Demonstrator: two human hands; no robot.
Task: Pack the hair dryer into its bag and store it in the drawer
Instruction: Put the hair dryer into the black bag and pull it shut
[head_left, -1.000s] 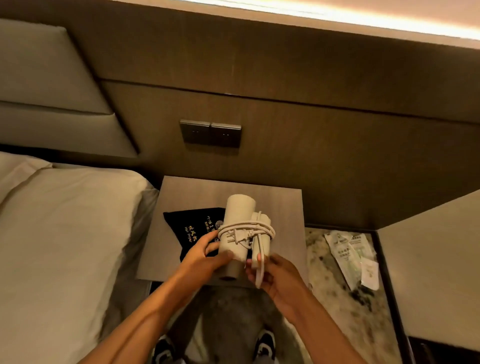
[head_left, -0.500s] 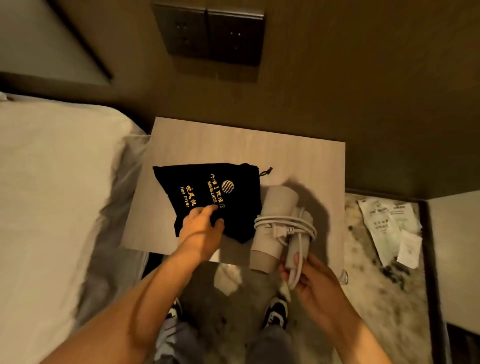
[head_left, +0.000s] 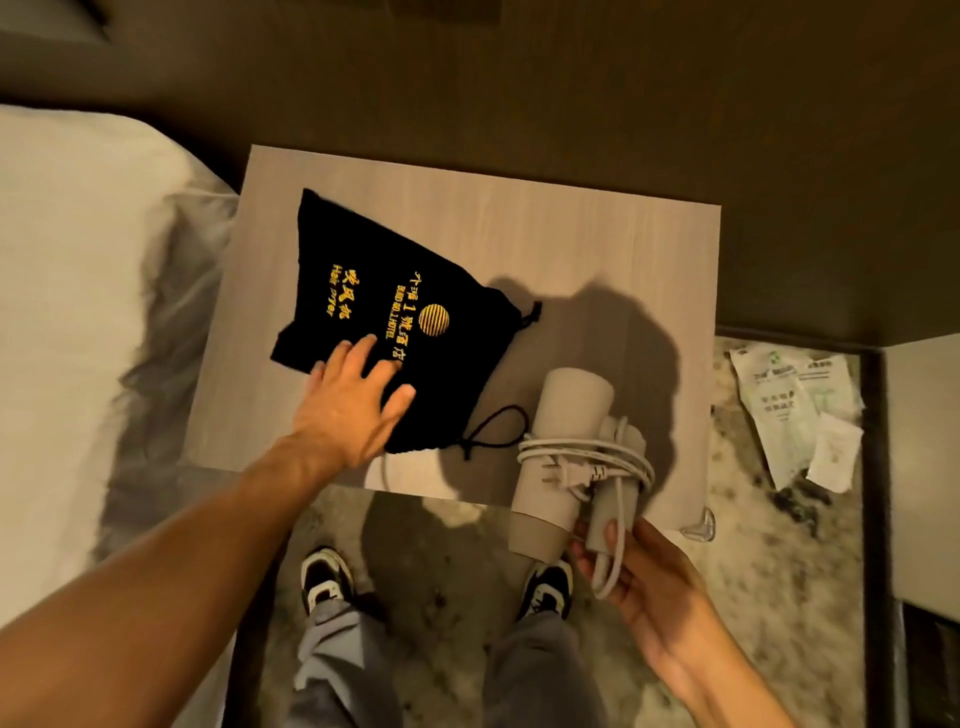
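Note:
A black drawstring bag (head_left: 395, 291) with gold lettering lies flat on the wooden nightstand (head_left: 597, 244). My left hand (head_left: 348, 405) rests on the bag's near corner, fingers spread. A beige hair dryer (head_left: 561, 441), folded and wrapped in its white cord, sits at the nightstand's front right edge, partly overhanging it. My right hand (head_left: 644, 577) grips the dryer's handle and a loop of cord from below. The bag's drawstring (head_left: 493, 431) trails toward the dryer. No drawer is visible.
A bed with white bedding (head_left: 78, 312) borders the nightstand on the left. Plastic packets (head_left: 800, 410) lie on the patterned floor to the right, beside another furniture edge (head_left: 924, 467). My feet (head_left: 327, 577) stand below the nightstand's front edge.
The hair dryer came down from mid-air to the nightstand's front right. My left hand let go of it and moved onto the black bag. The camera tilted down and closer.

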